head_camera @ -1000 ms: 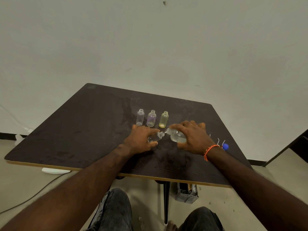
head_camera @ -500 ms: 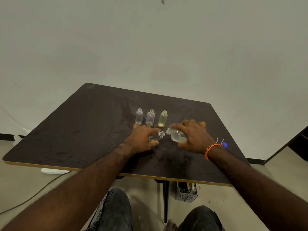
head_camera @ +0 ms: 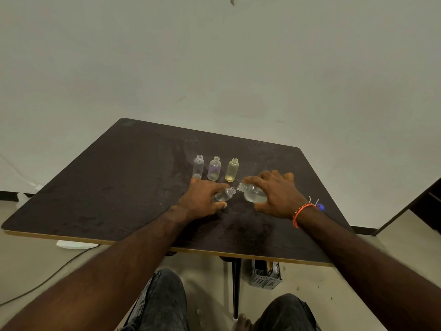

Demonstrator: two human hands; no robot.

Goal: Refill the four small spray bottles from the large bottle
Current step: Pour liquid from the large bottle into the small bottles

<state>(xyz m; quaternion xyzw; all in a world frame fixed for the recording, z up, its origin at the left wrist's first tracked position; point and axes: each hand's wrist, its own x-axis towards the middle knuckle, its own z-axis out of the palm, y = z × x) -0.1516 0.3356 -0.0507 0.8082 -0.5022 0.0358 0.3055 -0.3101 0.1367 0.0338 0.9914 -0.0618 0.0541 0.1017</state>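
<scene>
**Large bottle tipped to a small bottle's mouth at mid-table**

Three uncapped small bottles stand upright in a row just above the hands: a clear bottle (head_camera: 198, 166), a purple-tinted bottle (head_camera: 214, 168) and a yellow-tinted bottle (head_camera: 232, 170). They sit close behind the knuckles but apart from them. A blue cap (head_camera: 321, 207) and thin white tubes (head_camera: 313, 201) lie at the right edge of the dark table (head_camera: 107, 187), partly hidden behind the right wrist with its orange bracelet (head_camera: 301, 213). Below the table's front edge a grey crate (head_camera: 266, 274) rests on the floor, and a cable (head_camera: 43, 278) runs across the lower left.

In the centre of the frame, the left hand (head_camera: 202, 200) grips the fourth small bottle (head_camera: 224, 195), fingers curled over its body, tilted with its open neck pointing right. The right hand (head_camera: 272, 194) grasps the large bottle (head_camera: 253, 194), fingers wrapped over the top and thumb beneath, tipped so its spout meets the small bottle's mouth. Clear liquid shows in both.
</scene>
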